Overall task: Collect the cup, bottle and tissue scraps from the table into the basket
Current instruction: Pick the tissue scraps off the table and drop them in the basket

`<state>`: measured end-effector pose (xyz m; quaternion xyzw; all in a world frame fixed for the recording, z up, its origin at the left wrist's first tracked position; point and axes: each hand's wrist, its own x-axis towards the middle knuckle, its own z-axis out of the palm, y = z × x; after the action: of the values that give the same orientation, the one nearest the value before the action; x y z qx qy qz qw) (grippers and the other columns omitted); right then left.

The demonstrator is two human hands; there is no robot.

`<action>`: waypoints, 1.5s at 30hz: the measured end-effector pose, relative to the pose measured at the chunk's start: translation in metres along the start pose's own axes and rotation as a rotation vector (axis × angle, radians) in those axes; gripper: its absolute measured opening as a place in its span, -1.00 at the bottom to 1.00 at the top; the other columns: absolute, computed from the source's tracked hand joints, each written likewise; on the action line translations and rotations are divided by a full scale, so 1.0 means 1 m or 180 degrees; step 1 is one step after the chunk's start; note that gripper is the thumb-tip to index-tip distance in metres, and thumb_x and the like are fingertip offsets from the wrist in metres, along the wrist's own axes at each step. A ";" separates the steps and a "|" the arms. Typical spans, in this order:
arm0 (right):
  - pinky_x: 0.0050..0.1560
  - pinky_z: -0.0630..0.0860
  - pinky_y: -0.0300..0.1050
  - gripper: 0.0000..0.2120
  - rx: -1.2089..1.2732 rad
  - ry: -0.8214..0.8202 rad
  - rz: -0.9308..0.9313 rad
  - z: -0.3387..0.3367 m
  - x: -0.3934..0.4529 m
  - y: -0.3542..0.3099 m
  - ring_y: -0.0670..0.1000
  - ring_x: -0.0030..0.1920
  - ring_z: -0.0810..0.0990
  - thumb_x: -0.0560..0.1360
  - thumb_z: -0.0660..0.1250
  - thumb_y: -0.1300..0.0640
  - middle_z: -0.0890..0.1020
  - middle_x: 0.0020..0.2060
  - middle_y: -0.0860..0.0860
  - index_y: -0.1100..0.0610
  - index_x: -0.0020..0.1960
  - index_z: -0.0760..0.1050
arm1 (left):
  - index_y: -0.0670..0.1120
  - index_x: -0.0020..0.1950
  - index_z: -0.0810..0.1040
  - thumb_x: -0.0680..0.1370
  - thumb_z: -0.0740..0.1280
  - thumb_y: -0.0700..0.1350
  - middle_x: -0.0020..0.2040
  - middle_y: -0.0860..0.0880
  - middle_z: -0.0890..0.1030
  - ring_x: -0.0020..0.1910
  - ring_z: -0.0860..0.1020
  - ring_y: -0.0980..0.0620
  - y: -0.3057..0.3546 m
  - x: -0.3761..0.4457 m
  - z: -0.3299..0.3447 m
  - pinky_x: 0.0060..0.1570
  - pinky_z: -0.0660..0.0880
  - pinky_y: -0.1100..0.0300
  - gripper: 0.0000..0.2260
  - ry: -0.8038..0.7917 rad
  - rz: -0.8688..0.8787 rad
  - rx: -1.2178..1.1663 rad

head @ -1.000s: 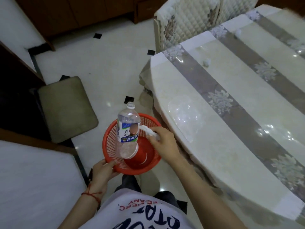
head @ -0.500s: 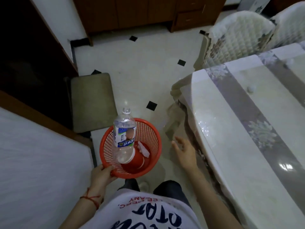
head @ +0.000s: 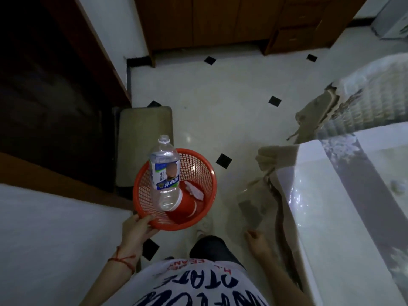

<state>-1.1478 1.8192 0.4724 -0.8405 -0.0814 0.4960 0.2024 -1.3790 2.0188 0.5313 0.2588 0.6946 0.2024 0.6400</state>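
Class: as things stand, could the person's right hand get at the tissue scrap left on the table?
Probably yes: the right hand hangs empty beside the table, and nothing visible blocks the way to the scrap.

cup (head: 184, 206) half behind bottle (head: 165, 173), table (head: 331, 217) cropped

Table (head: 320, 195): pale glossy top with a grey floral band, standing to the right of the right hand (head: 257, 239); one small crumpled tissue scrap (head: 398, 187) lies on the band, well beyond that hand. Floor (head: 220, 111): white tile with small black diamond insets, carrying a beige padded stool (head: 144, 138) just beyond the left hand (head: 136, 228).
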 end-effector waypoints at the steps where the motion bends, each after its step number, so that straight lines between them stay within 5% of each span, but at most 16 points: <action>1: -0.15 0.30 -0.08 -0.69 0.0000 -0.0021 0.0092 -0.003 0.010 -0.010 0.08 -0.20 0.37 0.57 0.13 0.27 0.39 -0.26 0.40 0.28 -0.33 0.40 | -0.18 -0.10 0.55 0.45 0.31 -0.35 -0.18 -0.12 0.61 -0.19 0.58 -0.05 0.014 0.007 0.006 -0.43 0.55 0.24 -0.90 0.0022 -0.0006 -0.0002; 6: -0.34 0.20 -0.17 -0.60 0.0074 0.0066 0.0153 -0.017 0.066 -0.079 -0.03 -0.43 0.22 0.55 0.16 0.30 0.28 -0.48 0.05 0.16 -0.44 0.21 | -0.19 -0.11 0.56 0.48 0.29 -0.34 -0.17 -0.11 0.61 -0.20 0.57 -0.06 0.080 0.043 0.030 -0.46 0.55 0.24 -0.90 0.0072 0.0100 0.0107; 8: -0.37 0.15 -0.15 -0.58 0.0057 0.0088 0.0103 -0.026 0.088 -0.114 -0.01 -0.44 0.23 0.55 0.17 0.28 0.29 -0.49 0.08 0.15 -0.47 0.20 | -0.21 -0.05 0.55 0.48 0.28 -0.35 -0.18 -0.11 0.60 -0.22 0.56 -0.05 0.103 0.059 0.040 -0.43 0.54 0.21 -0.89 0.0117 0.0121 0.0111; 12: -0.10 0.34 -0.11 -0.84 0.0464 0.0129 0.0070 -0.038 0.126 -0.176 0.08 -0.15 0.43 0.54 0.19 0.22 0.46 -0.23 0.14 0.22 -0.20 0.45 | -0.25 0.08 0.52 0.48 0.28 -0.35 -0.08 -0.20 0.59 -0.21 0.56 -0.06 0.148 0.096 0.060 -0.29 0.52 0.15 -0.81 0.0237 0.0120 0.0094; 15: -0.06 0.36 -0.10 -0.80 0.0767 0.0318 0.0035 -0.046 0.155 -0.211 0.08 -0.12 0.44 0.54 0.20 0.24 0.49 -0.19 0.15 0.37 -0.11 0.51 | -0.23 0.06 0.54 0.46 0.29 -0.35 -0.12 -0.15 0.60 -0.20 0.56 -0.05 0.190 0.131 0.086 -0.19 0.54 0.11 -0.81 0.0122 0.0117 0.0220; 19: -0.31 0.30 -0.17 -0.78 0.1335 0.0567 0.0230 -0.053 0.182 -0.251 0.06 -0.24 0.42 0.55 0.16 0.26 0.48 -0.22 0.16 0.38 -0.09 0.52 | -0.20 -0.12 0.54 0.46 0.29 -0.37 -0.20 -0.11 0.58 -0.24 0.54 -0.06 0.258 0.183 0.132 -0.51 0.54 0.31 -0.90 -0.0142 0.0253 0.0688; 23: -0.37 0.28 -0.18 -0.84 0.2050 0.0923 0.0582 -0.053 0.199 -0.284 -0.01 -0.38 0.37 0.54 0.17 0.28 0.46 -0.29 0.13 0.26 -0.18 0.45 | -0.16 -0.22 0.53 0.45 0.27 -0.39 -0.26 -0.09 0.58 -0.26 0.53 -0.05 0.328 0.223 0.189 -0.56 0.50 0.33 -0.84 -0.0491 0.0393 0.1093; 26: -0.33 0.32 -0.14 -0.77 0.2292 0.1172 0.0819 -0.051 0.206 -0.295 0.12 -0.31 0.43 0.54 0.16 0.29 0.49 -0.27 0.36 0.39 -0.21 0.49 | -0.15 -0.14 0.53 0.48 0.26 -0.37 -0.20 -0.11 0.59 -0.23 0.55 -0.05 0.370 0.247 0.237 -0.54 0.51 0.31 -0.86 -0.0965 0.0445 0.1529; 28: -0.24 0.40 -0.06 -0.71 0.2427 0.1407 0.0949 -0.049 0.208 -0.296 0.32 -0.18 0.53 0.54 0.17 0.30 0.53 -0.07 0.52 0.57 -0.03 0.46 | -0.15 -0.06 0.54 0.48 0.27 -0.33 -0.14 -0.10 0.61 -0.18 0.57 -0.03 0.392 0.258 0.272 -0.47 0.53 0.28 -0.87 -0.1279 0.0460 0.1866; 31: -0.27 0.33 -0.11 -0.69 0.2701 0.1584 0.1223 -0.045 0.207 -0.291 0.19 -0.20 0.45 0.54 0.17 0.31 0.51 -0.01 0.55 0.61 0.04 0.41 | -0.09 -0.10 0.57 0.48 0.29 -0.31 -0.16 -0.05 0.63 -0.18 0.59 0.01 0.413 0.265 0.326 -0.46 0.52 0.31 -0.86 -0.1624 0.0570 0.2131; 34: -0.28 0.29 -0.12 -0.73 0.3095 0.1629 0.1619 -0.045 0.214 -0.285 0.11 -0.23 0.40 0.53 0.19 0.30 0.49 -0.28 0.37 0.55 -0.03 0.47 | -0.09 -0.16 0.55 0.46 0.30 -0.31 -0.21 -0.04 0.64 -0.26 0.63 -0.01 0.425 0.267 0.382 -0.47 0.53 0.28 -0.87 -0.1793 0.0608 0.2274; 38: -0.36 0.24 -0.15 -0.80 0.3504 0.1701 0.1769 -0.064 0.236 -0.287 0.05 -0.37 0.35 0.54 0.18 0.32 0.41 -0.38 0.11 0.31 -0.24 0.47 | -0.15 -0.10 0.55 0.45 0.32 -0.30 -0.12 -0.14 0.63 -0.18 0.62 -0.07 0.430 0.271 0.453 -0.26 0.55 0.14 -0.91 -0.1881 0.0620 0.2467; 45: -0.43 0.10 -0.16 -0.63 0.3864 0.1743 0.1836 -0.135 0.290 -0.292 -0.01 -0.46 0.21 0.54 0.10 0.35 0.28 -0.48 0.08 0.13 -0.42 0.21 | -0.18 -0.06 0.55 0.44 0.31 -0.34 -0.15 -0.13 0.62 -0.19 0.60 -0.08 0.433 0.250 0.552 -0.49 0.56 0.27 -0.87 -0.2061 0.0767 0.2645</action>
<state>-0.8682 2.1461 0.4204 -0.6620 0.4868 0.2592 0.5076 -0.7987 2.4849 0.5459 0.6171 0.4488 -0.1077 0.6373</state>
